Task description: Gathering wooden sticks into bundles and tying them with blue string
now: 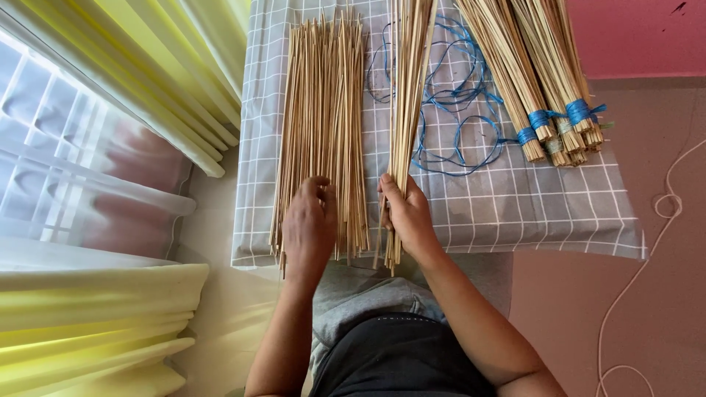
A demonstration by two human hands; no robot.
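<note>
A wide loose pile of thin pale sticks (320,110) lies lengthwise on a grey checked cloth (529,206). My left hand (309,228) rests palm down on the near end of that pile, fingers spread over the sticks. My right hand (407,215) is closed around a narrower bunch of the same sticks (409,81), gripping it near its lower end; the bunch runs away from me past the top of the view.
Loose blue string (460,110) lies tangled beside the held bunch. Several stick bundles tied with blue string (548,88) sit at the far right of the cloth. Yellow curtains (147,81) hang at left. A white cord (647,257) trails over the pink floor.
</note>
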